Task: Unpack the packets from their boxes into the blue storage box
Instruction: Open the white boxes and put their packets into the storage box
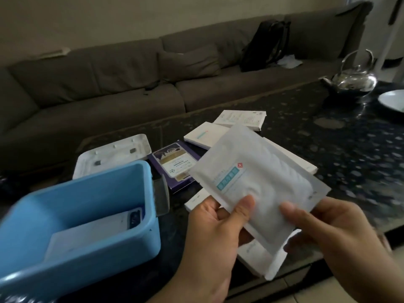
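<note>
A white packet (258, 184) with a teal label is held up above the dark table (328, 132). My left hand (214, 235) pinches its lower left edge, thumb on top. My right hand (332, 235) pinches its lower right edge. Under my hands lies a white box (258, 256). The blue storage box (87, 219) stands at the lower left with a white packet (87, 235) inside. Several white boxes (240, 119) lie flat behind the held packet.
A white lid (113, 156) lies behind the blue box, a purple box (175, 165) beside it. A steel kettle (354, 77) and a white plate (393, 101) stand at the far right. A grey sofa (131, 79) with a black backpack (266, 44) runs behind the table.
</note>
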`<move>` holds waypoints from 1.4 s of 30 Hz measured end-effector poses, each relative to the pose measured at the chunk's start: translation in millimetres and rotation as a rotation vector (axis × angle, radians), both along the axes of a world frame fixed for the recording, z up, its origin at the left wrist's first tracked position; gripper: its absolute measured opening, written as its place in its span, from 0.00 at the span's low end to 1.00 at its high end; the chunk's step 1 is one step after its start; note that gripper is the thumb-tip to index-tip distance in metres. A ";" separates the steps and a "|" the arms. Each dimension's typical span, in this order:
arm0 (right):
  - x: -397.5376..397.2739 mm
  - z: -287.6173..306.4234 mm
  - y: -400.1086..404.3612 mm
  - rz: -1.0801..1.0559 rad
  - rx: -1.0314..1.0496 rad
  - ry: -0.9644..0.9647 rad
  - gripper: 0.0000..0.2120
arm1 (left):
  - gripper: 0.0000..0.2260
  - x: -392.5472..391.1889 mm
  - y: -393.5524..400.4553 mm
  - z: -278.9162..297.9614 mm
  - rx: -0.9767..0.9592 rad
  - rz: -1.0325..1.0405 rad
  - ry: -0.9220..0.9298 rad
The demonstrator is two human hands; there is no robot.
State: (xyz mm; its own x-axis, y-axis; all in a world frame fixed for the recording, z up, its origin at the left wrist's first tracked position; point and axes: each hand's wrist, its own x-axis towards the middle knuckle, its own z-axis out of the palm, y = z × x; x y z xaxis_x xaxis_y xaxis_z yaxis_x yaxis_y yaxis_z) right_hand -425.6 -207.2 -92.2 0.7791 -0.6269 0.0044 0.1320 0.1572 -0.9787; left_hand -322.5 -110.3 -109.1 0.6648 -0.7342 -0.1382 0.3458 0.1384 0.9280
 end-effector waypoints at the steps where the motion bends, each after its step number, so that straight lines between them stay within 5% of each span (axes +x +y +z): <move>1: 1.5 -7.0 -5.4 -0.024 -0.041 0.010 0.34 | 0.16 0.1 1.8 6.0 -0.012 -0.001 0.018; 5: -9.2 -12.3 -21.3 -0.013 0.004 0.041 0.39 | 0.11 22.7 9.6 21.7 -0.065 0.055 -0.034; 10: 14.7 9.9 -6.3 -0.144 0.031 -0.013 0.11 | 0.15 37.5 16.9 34.2 -0.041 0.121 -0.122; 13: 34.0 27.8 -5.5 -0.148 -0.117 0.054 0.09 | 0.17 58.2 33.1 49.6 -0.051 0.052 -0.151; 16: 51.2 49.7 -2.7 -0.119 -0.312 0.105 0.06 | 0.19 88.4 59.0 68.9 -0.006 -0.020 -0.371; 19: 73.7 73.5 12.4 -0.043 -0.568 0.134 0.07 | 0.16 112.5 79.7 78.3 0.003 0.025 -0.496; 22: 95.4 85.6 21.5 0.065 -0.682 0.112 0.29 | 0.12 133.2 96.9 83.0 -0.005 0.127 -0.580; 27: 133.2 94.7 46.8 0.077 -0.758 0.056 0.10 | 0.10 162.1 127.1 89.2 0.022 0.219 -0.655; 38: 221.2 68.3 97.9 0.442 -0.739 0.481 0.11 | 0.04 218.8 202.4 77.0 0.299 0.805 -0.648; 42: 242.2 43.6 116.3 0.533 -0.624 0.628 0.13 | 0.03 225.2 204.5 73.2 0.384 0.816 -0.652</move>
State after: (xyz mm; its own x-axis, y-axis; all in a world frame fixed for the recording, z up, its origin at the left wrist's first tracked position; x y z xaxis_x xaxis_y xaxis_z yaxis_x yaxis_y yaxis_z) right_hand -183.5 -90.9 -48.6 0.9291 -0.2254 -0.2932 -0.3690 -0.5139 -0.7744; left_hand -97.3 94.2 -36.0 0.9569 -0.0266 0.2893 -0.2874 -0.2332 0.9290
